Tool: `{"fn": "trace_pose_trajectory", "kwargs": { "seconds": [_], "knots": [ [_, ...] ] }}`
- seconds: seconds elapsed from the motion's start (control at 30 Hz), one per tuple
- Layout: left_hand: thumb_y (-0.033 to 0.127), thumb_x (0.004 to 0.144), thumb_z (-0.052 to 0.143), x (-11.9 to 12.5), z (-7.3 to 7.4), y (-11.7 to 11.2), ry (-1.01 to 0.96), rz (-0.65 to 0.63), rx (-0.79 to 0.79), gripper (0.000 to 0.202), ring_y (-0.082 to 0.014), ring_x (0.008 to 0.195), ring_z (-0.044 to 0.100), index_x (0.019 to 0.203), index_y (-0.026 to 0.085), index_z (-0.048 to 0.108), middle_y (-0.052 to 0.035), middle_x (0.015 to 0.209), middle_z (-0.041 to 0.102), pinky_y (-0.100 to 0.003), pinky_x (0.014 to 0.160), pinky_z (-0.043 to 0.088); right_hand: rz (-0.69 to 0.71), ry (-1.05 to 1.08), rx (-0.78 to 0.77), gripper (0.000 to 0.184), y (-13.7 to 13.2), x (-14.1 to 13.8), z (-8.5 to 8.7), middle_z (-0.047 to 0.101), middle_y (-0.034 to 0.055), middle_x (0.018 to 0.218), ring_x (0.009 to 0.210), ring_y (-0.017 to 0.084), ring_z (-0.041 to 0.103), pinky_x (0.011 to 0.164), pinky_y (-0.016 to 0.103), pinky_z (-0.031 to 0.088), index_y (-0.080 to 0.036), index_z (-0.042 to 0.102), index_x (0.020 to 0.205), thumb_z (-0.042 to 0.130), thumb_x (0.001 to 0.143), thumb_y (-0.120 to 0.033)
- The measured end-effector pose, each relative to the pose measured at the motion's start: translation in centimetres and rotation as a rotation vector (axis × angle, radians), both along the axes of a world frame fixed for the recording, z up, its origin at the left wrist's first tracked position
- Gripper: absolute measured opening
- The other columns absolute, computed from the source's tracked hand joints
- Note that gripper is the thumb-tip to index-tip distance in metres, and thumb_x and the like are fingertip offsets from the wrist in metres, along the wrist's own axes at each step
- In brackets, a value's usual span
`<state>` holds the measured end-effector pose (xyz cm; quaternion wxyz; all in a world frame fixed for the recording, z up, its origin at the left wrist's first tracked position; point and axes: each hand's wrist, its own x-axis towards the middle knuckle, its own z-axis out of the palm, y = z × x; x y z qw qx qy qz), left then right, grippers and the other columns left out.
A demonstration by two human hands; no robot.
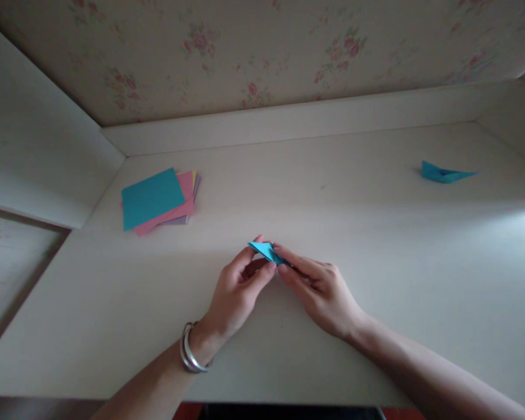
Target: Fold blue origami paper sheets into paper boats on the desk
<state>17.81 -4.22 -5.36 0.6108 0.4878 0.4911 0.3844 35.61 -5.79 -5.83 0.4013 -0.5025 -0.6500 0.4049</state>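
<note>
Nearest me, silver bangles (192,350) ring my left wrist, resting well back from the fingers, so they don't get in the way. Ahead of them, my left hand (236,291) and right hand (326,294) come together over the counter (262,361), both pinching the small folded blue paper (262,249). The left thumb and fingers grip it from one side, the right from the other; I'd say a two-sided pinch suits something so thin, since it steadies the layers while the fingertips press. The right fingers hide part of its shape. Farther off to the left lies the stack of coloured sheets (153,198), blue on top, loosely fanned, likely set there to leave room for my elbows. Far to the right, apart from everything, sits a pointed blue folded piece (444,173), perhaps put aside there so it isn't crushed. Behind runs the flowered wall (227,70).
</note>
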Motion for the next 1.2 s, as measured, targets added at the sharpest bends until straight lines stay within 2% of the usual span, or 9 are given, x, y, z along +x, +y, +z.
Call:
{"fn": "trace_pose_trajectory", "kwargs": {
  "seconds": [0.1, 0.17, 0.3, 0.5, 0.6, 0.73, 0.93, 1.07, 1.2],
  "knots": [
    [0.037, 0.095, 0.063, 0.1, -0.2, 0.0, 0.048, -0.014, 0.053, 0.041, -0.0238, 0.113, 0.069, 0.133, 0.022, 0.063, -0.0063, 0.126, 0.072, -0.034, 0.097, 0.056, -0.001, -0.056, 0.012, 0.037, -0.1, -0.1, 0.0, 0.078, 0.0051, 0.108, 0.087, 0.02, 0.077, 0.076, 0.029, 0.064, -0.02, 0.063, 0.136, 0.051, 0.102, -0.027],
    [0.037, 0.096, 0.06, 0.1, -0.2, 0.0, 0.091, -0.008, 0.096, 0.037, -0.0249, 0.119, 0.065, 0.13, 0.022, 0.065, -0.0063, 0.129, 0.07, -0.034, 0.1, 0.055, 0.051, -0.076, 0.087, 0.04, -0.2, -0.2, -0.1, 0.075, 0.0057, 0.119, 0.098, 0.021, 0.075, 0.085, 0.031, 0.063, -0.022, 0.058, 0.141, 0.051, 0.101, -0.023],
    [0.036, 0.096, 0.06, 0.0, 0.0, -0.1, 0.152, -0.036, 0.19, 0.035, -0.0249, 0.136, 0.053, 0.129, 0.025, 0.066, -0.0052, 0.142, 0.061, -0.035, 0.114, 0.042, 0.103, -0.042, 0.212, 0.042, -0.2, -0.4, -0.5, 0.06, 0.005, 0.142, 0.128, 0.024, 0.06, 0.108, 0.038, 0.053, -0.025, 0.058, 0.141, 0.053, 0.1, -0.018],
    [0.035, 0.096, 0.062, -0.2, 0.1, 0.0, 0.137, -0.06, 0.206, 0.038, -0.0244, 0.13, 0.058, 0.132, 0.024, 0.064, -0.0066, 0.138, 0.064, -0.033, 0.109, 0.048, 0.112, 0.047, 0.095, 0.038, 0.3, 0.0, -0.1, 0.06, 0.0037, 0.141, 0.129, 0.024, 0.059, 0.11, 0.039, 0.051, -0.025, 0.062, 0.138, 0.056, 0.1, -0.024],
    [0.034, 0.096, 0.061, -0.3, 0.0, 0.1, 0.123, -0.061, 0.211, 0.038, -0.0247, 0.132, 0.057, 0.133, 0.025, 0.064, -0.0065, 0.14, 0.063, -0.033, 0.108, 0.048, 0.092, 0.071, 0.028, 0.035, 0.6, 0.2, 0.1, 0.064, 0.0035, 0.136, 0.124, 0.026, 0.064, 0.107, 0.04, 0.053, -0.025, 0.067, 0.132, 0.058, 0.099, -0.028],
    [0.033, 0.097, 0.06, -0.5, -0.2, 0.1, 0.13, -0.08, 0.236, 0.038, -0.025, 0.131, 0.057, 0.135, 0.026, 0.063, -0.0069, 0.142, 0.061, -0.033, 0.105, 0.051, 0.041, -0.015, 0.045, 0.034, 0.5, 0.2, -0.1, 0.074, 0.0042, 0.122, 0.103, 0.022, 0.075, 0.088, 0.031, 0.063, -0.024, 0.066, 0.131, 0.054, 0.1, -0.027],
    [0.027, 0.099, 0.054, -0.2, -0.5, -0.3, 0.257, -0.075, 0.342, 0.041, -0.0257, 0.137, 0.051, 0.14, 0.023, 0.057, -0.0095, 0.147, 0.056, -0.04, 0.118, 0.038, 0.02, -0.385, 0.342, 0.041, -0.1, -0.3, -0.7, 0.079, 0.0091, 0.106, 0.077, 0.02, 0.078, 0.065, 0.027, 0.064, -0.017, 0.054, 0.141, 0.045, 0.101, -0.017],
    [0.024, 0.097, 0.058, 0.1, -0.8, -0.6, 0.192, -0.025, 0.374, 0.044, -0.0262, 0.139, 0.048, 0.141, 0.025, 0.056, -0.0099, 0.15, 0.053, -0.042, 0.118, 0.038, 0.043, -0.433, 0.6, 0.053, 0.0, -0.7, -0.5, 0.071, 0.0139, 0.126, 0.107, 0.024, 0.073, 0.086, 0.033, 0.065, -0.015, 0.045, 0.148, 0.044, 0.096, -0.005],
    [0.029, 0.094, 0.064, 0.2, -0.7, -0.7, -0.078, -0.006, 0.244, 0.042, -0.0267, 0.144, 0.041, 0.136, 0.029, 0.061, -0.0064, 0.156, 0.045, -0.04, 0.116, 0.041, 0.019, -0.427, 0.659, 0.053, 0.1, -0.6, 0.0, 0.069, 0.0131, 0.13, 0.116, 0.023, 0.069, 0.097, 0.035, 0.061, -0.016, 0.048, 0.146, 0.047, 0.094, -0.002]
  ]
}}
